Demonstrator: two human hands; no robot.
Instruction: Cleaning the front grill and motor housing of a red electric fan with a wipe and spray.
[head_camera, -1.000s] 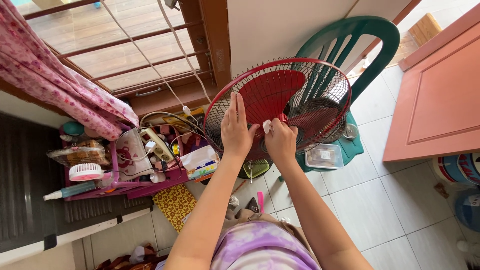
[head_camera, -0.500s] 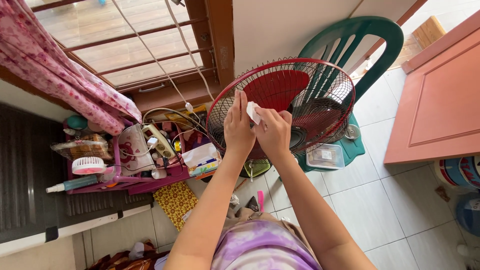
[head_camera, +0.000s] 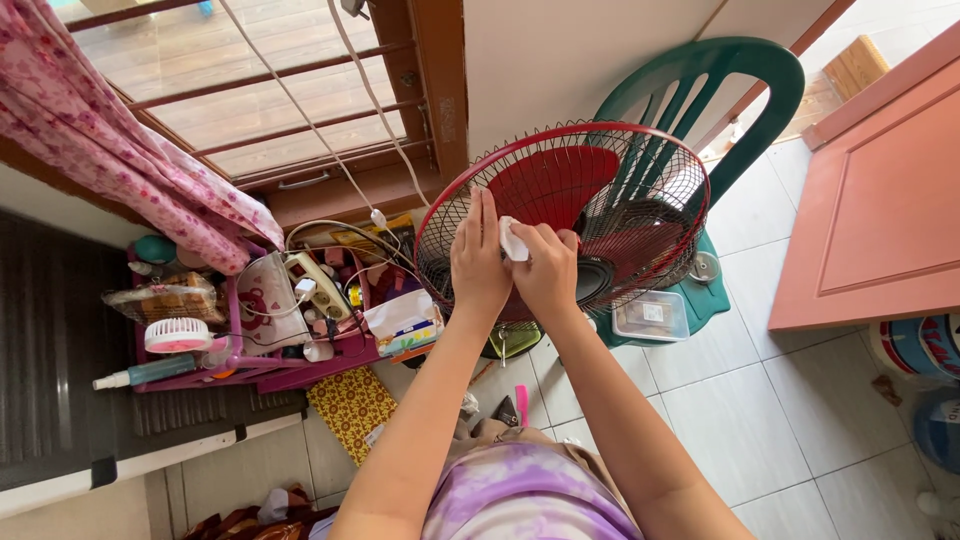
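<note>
A red fan with a wire grille (head_camera: 640, 190) and red blades stands in front of me on the tiled floor. My left hand (head_camera: 478, 262) lies flat against the front of the grille, fingers together and pointing up. Beside it, my right hand (head_camera: 545, 268) pinches a small white cloth (head_camera: 511, 240) and presses it onto the wires. Both hands sit on the lower left part of the grille, touching each other.
A green plastic chair (head_camera: 700, 90) stands behind the fan, a clear lidded box (head_camera: 650, 315) at its feet. A pink rack (head_camera: 250, 330) with a power strip, cables and bottles sits at left under a window with a pink curtain (head_camera: 120, 150). An orange door (head_camera: 880, 210) is at right.
Both hands have slid a little up and left along the grille. The white cloth, hidden under the right hand a second ago, now shows between the fingers.
</note>
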